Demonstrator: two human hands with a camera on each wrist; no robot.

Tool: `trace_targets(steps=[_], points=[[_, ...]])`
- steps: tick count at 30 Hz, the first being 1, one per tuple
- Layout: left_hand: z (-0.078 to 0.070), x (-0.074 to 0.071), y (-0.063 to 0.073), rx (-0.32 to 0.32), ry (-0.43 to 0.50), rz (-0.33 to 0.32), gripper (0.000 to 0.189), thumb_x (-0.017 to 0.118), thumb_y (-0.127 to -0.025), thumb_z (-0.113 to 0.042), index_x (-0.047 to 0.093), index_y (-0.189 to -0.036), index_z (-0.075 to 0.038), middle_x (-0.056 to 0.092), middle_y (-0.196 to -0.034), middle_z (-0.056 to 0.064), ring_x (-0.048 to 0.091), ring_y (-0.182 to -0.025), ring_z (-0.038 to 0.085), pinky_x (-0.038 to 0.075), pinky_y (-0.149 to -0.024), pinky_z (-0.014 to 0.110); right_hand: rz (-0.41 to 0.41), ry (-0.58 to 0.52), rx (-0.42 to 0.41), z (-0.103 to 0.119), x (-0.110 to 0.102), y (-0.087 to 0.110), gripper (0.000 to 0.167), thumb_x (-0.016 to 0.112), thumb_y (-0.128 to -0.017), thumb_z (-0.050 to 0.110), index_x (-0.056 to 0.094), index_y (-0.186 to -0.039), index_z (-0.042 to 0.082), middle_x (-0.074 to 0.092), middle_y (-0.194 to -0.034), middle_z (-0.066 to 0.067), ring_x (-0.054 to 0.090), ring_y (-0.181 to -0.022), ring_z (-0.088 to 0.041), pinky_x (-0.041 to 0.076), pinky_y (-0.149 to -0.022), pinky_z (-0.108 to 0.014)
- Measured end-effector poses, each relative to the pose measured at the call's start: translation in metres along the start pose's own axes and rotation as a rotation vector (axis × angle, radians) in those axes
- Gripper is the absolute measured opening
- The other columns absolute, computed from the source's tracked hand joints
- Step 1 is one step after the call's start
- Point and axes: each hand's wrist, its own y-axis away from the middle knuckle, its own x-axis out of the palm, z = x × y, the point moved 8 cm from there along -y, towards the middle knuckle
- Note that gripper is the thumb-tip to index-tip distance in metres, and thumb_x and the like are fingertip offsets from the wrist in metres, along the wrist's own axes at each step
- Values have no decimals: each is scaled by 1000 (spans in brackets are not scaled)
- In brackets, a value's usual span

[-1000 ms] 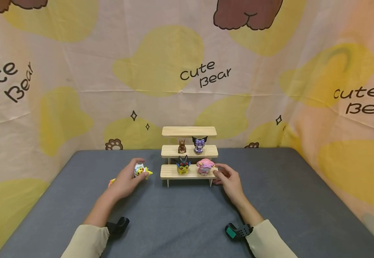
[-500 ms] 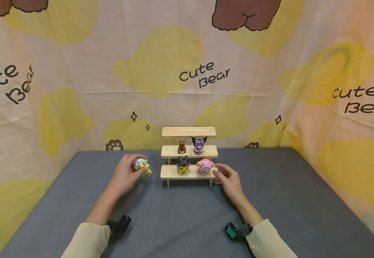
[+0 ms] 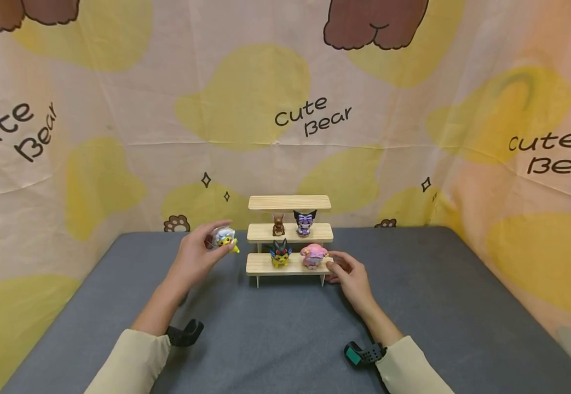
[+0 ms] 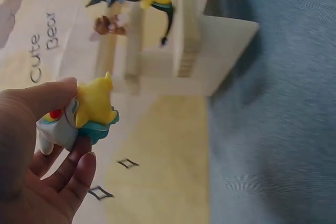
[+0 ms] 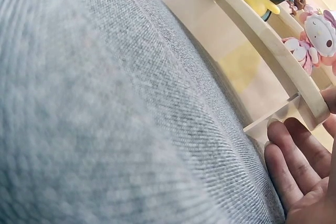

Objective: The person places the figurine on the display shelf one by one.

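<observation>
My left hand pinches a small yellow figurine with a white and pale-blue hood between thumb and fingers. It is lifted above the table, left of a three-tier wooden display stand. In the left wrist view the figurine is tipped on its side, its yellow body and teal base showing. At the stand's right end, my right hand grips the lowest shelf's edge, the thumb near the top face and fingers below. That shelf bears a black-hooded yellow figurine and a pink figurine.
On the middle shelf stand a brown figurine and a purple figurine with black ears. A grey cloth covers the table. Behind it hangs a patterned curtain. Both wrists wear black straps.
My left hand has raised the hooded yellow figurine and carried it slightly right, toward the stand. The right hand has stayed at the lowest shelf's end.
</observation>
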Motion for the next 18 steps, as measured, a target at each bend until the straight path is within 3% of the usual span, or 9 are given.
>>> trace_targets(steps=[4,11,18], points=[[-17,-6,-8,31,7,4,50,78,-90,-18,62,-137,-15,63,-105,11,55,-81,23,46,-70,31,1,1,5,0,0,1,27,66,-97,15,69,-124,7,73,-96,-18,69,-71,-12,59,-66,-25],[-43,-8,-22,59,56,13,50,77,-91,-19,61,-139,-15,57,-124,15,56,-89,26,48,-75,33,8,-5,19,0,1,2,28,67,-97,16,69,-125,8,73,-97,-17,70,-72,-16,60,-67,-27],[-67,-6,-38,122,51,26,49,76,-91,-21,63,-139,-18,59,-124,11,61,-92,24,55,-80,36,7,-9,25,0,1,1,28,67,-97,15,68,-124,8,72,-95,-15,68,-71,-14,60,-66,-26]])
